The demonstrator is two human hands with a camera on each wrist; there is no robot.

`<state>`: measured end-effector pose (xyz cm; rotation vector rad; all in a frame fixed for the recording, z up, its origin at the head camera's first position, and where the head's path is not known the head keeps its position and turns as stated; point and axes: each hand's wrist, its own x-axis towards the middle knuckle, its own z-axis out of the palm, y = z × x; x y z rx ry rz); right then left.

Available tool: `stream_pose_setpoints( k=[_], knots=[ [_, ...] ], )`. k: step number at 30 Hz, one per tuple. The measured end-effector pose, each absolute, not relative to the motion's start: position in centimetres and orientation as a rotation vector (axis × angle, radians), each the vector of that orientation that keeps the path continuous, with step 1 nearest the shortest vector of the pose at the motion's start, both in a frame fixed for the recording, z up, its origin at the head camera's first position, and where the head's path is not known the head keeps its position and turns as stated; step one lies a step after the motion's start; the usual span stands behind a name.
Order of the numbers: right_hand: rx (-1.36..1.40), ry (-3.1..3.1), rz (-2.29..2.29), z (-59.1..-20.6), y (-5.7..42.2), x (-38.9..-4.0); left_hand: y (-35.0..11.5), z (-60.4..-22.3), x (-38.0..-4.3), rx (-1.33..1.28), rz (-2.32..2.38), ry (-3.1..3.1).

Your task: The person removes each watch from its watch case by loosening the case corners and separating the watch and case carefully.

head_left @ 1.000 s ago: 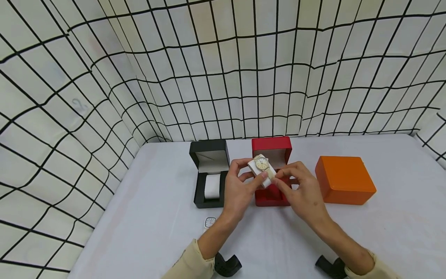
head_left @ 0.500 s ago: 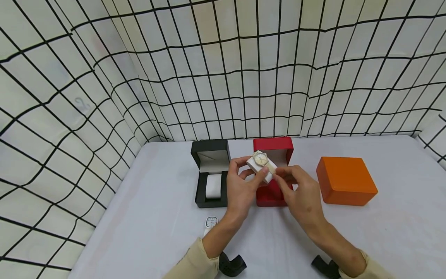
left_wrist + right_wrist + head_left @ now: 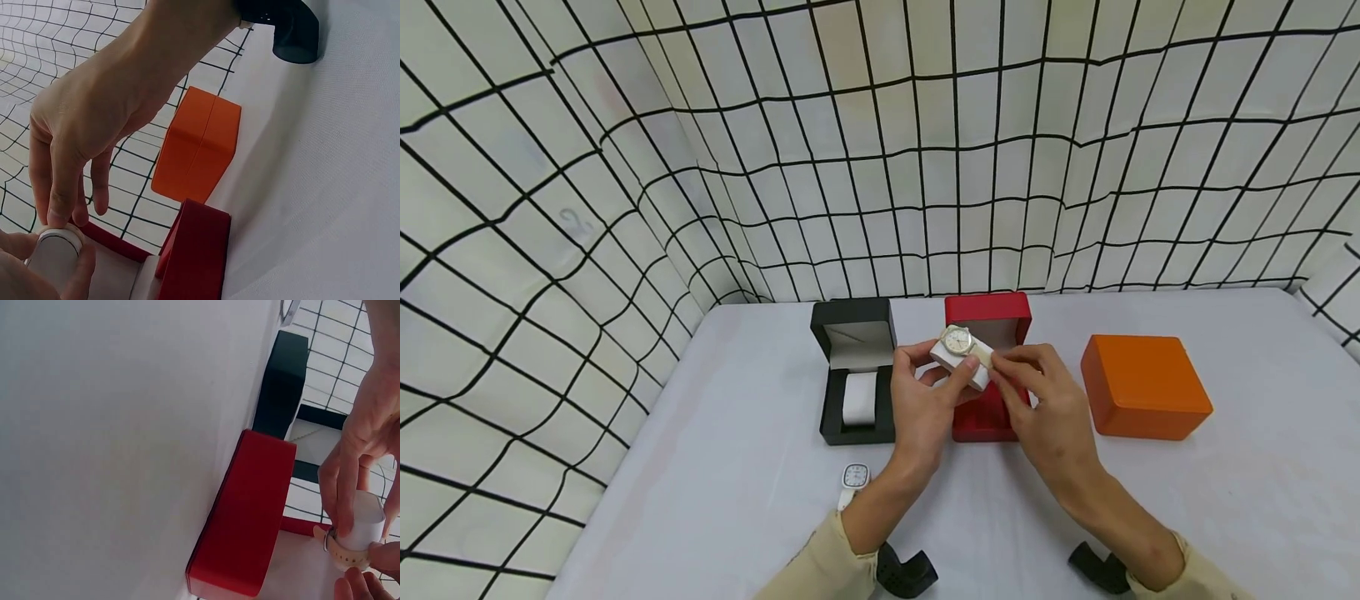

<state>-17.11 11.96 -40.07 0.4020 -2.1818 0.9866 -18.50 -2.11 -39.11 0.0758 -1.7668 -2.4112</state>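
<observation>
Over the red box, my left hand point(image 3: 919, 408) grips a white watch cushion point(image 3: 367, 519) between thumb and fingers. Wrapped on the cushion is a wristwatch point(image 3: 957, 340) with a round pale dial, facing up in the head view. Its cream strap point(image 3: 351, 557) shows punched holes and a buckle in the right wrist view. My right hand point(image 3: 1054, 408) pinches at the strap's end from the right side. The open red watch box point(image 3: 987, 427) stands just behind and below both hands, its inside partly hidden by them.
Left of the red box stands an open black watch box point(image 3: 835, 417) holding a white cushion point(image 3: 859, 399). A closed orange box point(image 3: 1146, 385) is on the right. A second, white watch point(image 3: 855, 477) lies by my left forearm. Black netting point(image 3: 880, 158) borders the white table point(image 3: 722, 467).
Both hands have raised the cushion and watch slightly, and the dial has shifted a little left. My right fingers have moved a little higher along the strap. The boxes stay put.
</observation>
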Motion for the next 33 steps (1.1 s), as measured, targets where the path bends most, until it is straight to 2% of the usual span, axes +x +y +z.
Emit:
stream_pose_setpoints(
  k=[13,33],
  knots=[
    [0.303,-2.309,1.331,-39.6,13.0,-17.5,-2.2,-39.2,-18.4,0.057,-2.410,-1.816],
    [0.617,-2.540,1.438,-38.7,15.8,-18.6,-4.1,-38.7,-18.8,-0.107,-2.416,-2.016]
  ],
)
